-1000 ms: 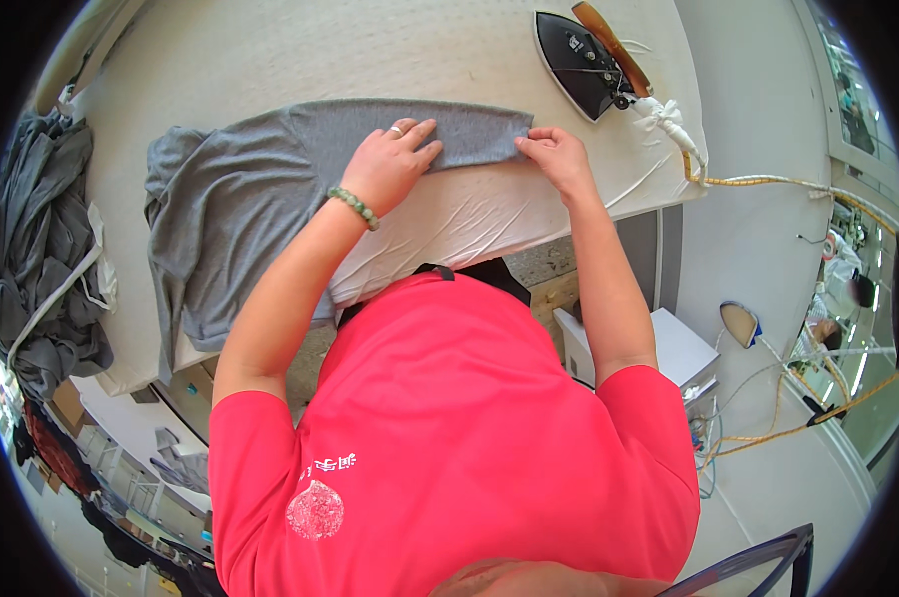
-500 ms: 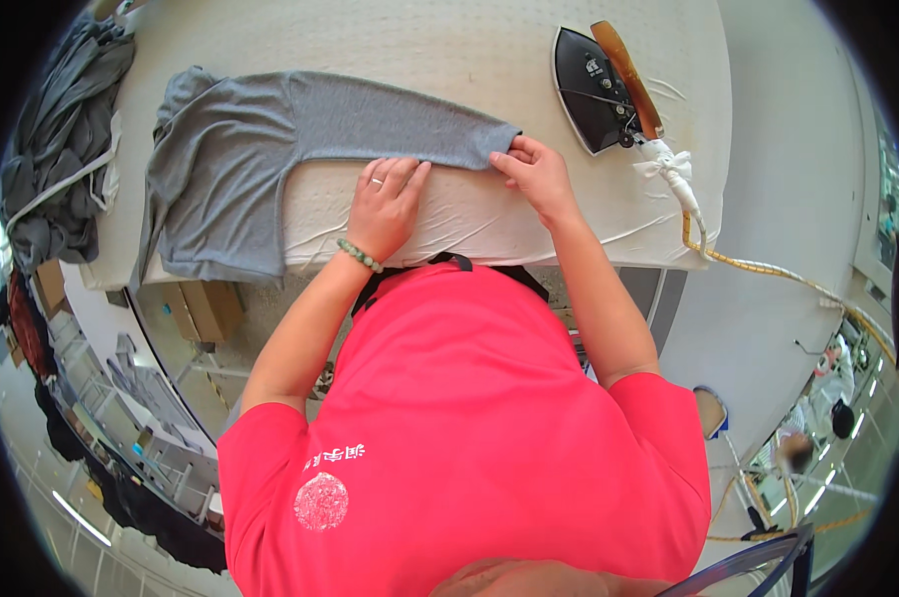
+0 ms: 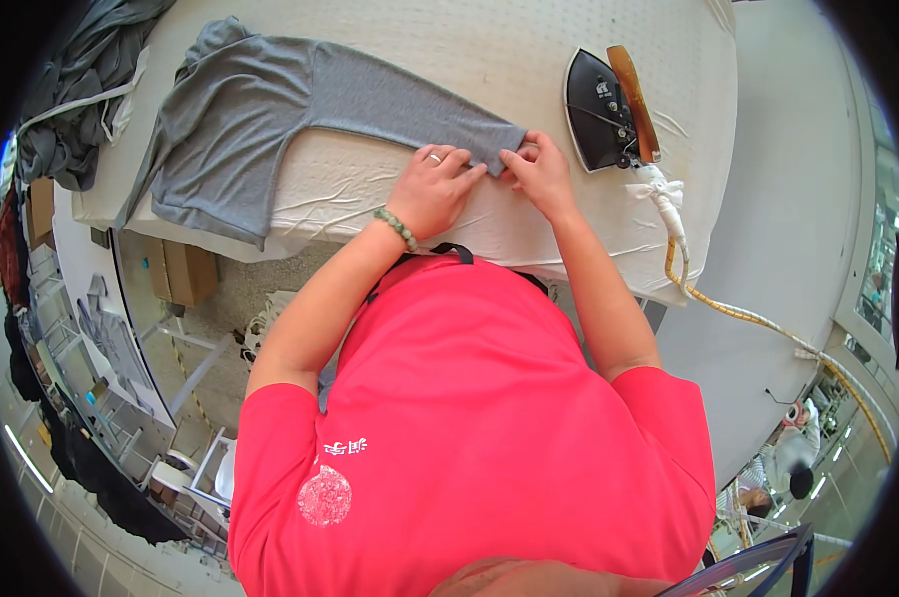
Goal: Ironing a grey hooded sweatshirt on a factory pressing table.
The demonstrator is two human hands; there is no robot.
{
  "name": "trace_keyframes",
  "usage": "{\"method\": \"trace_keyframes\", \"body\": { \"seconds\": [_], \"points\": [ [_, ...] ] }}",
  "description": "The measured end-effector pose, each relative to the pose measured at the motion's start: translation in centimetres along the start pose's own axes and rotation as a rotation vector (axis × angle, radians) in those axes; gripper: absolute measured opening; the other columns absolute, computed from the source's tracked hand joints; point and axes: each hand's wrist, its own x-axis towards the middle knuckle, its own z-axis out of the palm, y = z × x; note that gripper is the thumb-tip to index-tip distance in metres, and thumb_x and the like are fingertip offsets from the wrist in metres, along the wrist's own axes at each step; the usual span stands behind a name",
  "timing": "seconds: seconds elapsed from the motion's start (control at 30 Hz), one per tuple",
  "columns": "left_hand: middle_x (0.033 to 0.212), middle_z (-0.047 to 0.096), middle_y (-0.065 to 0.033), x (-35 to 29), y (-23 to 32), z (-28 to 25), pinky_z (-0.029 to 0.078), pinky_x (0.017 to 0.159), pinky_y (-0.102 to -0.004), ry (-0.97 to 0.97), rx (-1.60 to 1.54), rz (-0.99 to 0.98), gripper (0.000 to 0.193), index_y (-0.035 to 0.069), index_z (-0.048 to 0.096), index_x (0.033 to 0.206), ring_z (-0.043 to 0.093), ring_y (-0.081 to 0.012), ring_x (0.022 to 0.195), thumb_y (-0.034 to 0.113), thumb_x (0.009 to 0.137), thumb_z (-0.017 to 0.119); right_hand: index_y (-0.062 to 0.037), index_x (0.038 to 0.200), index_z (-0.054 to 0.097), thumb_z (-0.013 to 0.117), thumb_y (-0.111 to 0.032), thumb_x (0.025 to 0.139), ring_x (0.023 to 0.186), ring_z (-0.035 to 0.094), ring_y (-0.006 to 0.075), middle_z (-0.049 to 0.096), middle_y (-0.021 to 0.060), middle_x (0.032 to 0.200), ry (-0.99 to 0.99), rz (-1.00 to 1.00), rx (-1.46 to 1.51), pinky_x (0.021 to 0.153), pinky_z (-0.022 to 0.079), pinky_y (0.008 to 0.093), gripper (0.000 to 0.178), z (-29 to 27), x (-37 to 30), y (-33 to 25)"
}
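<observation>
A grey long-sleeved top (image 3: 245, 124) lies on the padded pressing table, one sleeve stretched out to the right. My right hand (image 3: 541, 179) pinches the cuff at the sleeve's end between thumb and fingers. Close beside it, my left hand (image 3: 434, 189) has its fingers bent and drawn together on the sleeve's near edge, just short of the cuff. The fingertips of both hands are partly hidden by the cloth. A green bead bracelet is on my left wrist, and a ring on one finger.
An iron (image 3: 600, 114) with a wooden handle rests right of the sleeve, its cord (image 3: 733, 310) running off to the right. Heaped grey garments (image 3: 76, 85) lie at the table's left end. A cardboard box (image 3: 186, 271) stands below the pale table cover (image 3: 469, 60).
My left hand has slid right along the sleeve's near edge, closer to my right hand at the cuff. The whole view has shifted slightly.
</observation>
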Motion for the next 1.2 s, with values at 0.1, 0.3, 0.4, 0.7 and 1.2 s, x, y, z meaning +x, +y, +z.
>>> {"method": "trace_keyframes", "body": {
  "seconds": [0.1,0.3,0.4,0.7,1.2],
  "points": [
    [0.121,0.062,-0.0095,0.0,0.8,0.3,0.043,0.106,-0.0453,0.022,0.003,-0.019,0.042,0.008,0.067,0.126,0.059,-0.0279,0.117,0.015,0.084,0.069,-0.0017,0.133,0.060,0.072,-0.008,0.087,0.096,0.073,0.0257,0.074,0.0095,0.112,0.301,-0.458,-0.671,0.078,0.058,0.0400,0.048,0.2,-1.5,-0.3],
    [0.120,0.062,-0.0094,-0.2,1.5,1.2,0.041,0.107,-0.0449,0.007,0.003,-0.088,0.041,0.010,0.068,0.122,0.059,-0.0277,0.118,0.016,0.082,0.069,-0.0067,0.140,0.058,0.064,-0.007,0.087,0.126,0.062,0.0319,0.063,0.0110,0.139,0.007,-0.944,-0.785,0.104,0.050,0.0466,0.053,1.2,1.5,-0.3],
    [0.118,0.063,-0.0091,0.1,1.8,0.5,0.041,0.107,-0.0441,0.028,-0.034,-0.087,0.034,0.010,0.068,0.117,0.059,-0.0268,0.118,0.015,0.084,0.066,-0.0072,0.140,0.057,0.061,-0.006,0.090,0.133,0.058,0.0317,0.060,0.0113,0.145,0.225,-0.935,-1.032,0.113,0.044,0.0462,0.050,0.3,3.4,1.1],
    [0.121,0.062,-0.0089,-0.4,1.8,0.7,0.040,0.108,-0.0455,0.024,-0.105,-0.086,0.046,0.010,0.067,0.126,0.058,-0.0275,0.119,0.013,0.080,0.069,-0.0062,0.141,0.058,0.063,-0.012,0.093,0.145,0.046,0.0327,0.055,0.0131,0.150,0.165,-0.860,-1.039,0.121,0.035,0.0484,0.049,-2.9,0.0,1.4],
    [0.117,0.061,-0.0062,-0.2,1.7,0.6,0.039,0.108,-0.0459,0.035,-0.073,-0.108,0.043,0.013,0.067,0.123,0.058,-0.0247,0.117,0.013,0.080,0.070,-0.0008,0.122,0.068,0.070,-0.037,0.094,0.090,0.072,0.0395,0.076,0.0189,0.095,0.138,0.570,-0.683,0.082,0.056,0.0459,0.046,-12.6,5.4,-12.4]
  ]
}}
